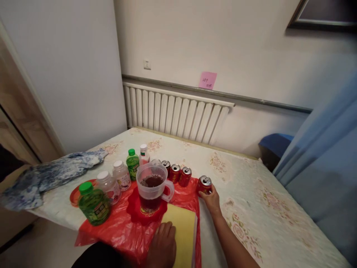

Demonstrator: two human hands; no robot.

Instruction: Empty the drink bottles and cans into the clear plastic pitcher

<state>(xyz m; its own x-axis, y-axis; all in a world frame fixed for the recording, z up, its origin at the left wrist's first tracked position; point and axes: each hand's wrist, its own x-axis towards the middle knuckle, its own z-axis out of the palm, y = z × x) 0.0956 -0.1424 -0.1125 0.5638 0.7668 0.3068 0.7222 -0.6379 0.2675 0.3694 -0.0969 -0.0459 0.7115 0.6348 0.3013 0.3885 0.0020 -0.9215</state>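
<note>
My right hand (212, 200) is wrapped round the lower part of a red can (205, 185) at the right edge of a red plastic sheet (122, 234). The can stands upright. My left hand (163, 243) lies on a yellow notepad (181, 232), its fingers resting on the paper. Behind the notepad, a clear plastic jug (152, 188) holding dark liquid stands on a red scalloped dish (134, 208). More red cans (185, 176) stand in a row behind the jug's handle. Green-capped bottles (95, 208) and white-capped bottles (122, 176) stand to the left of the jug.
A patterned cloth (61, 173) lies on the left of the flowered table cover (242, 175), near an orange round lid (75, 195). Behind the table are a white radiator (175, 111) and a wall with a pink note (208, 80). A blue curtain (320, 149) hangs at the right.
</note>
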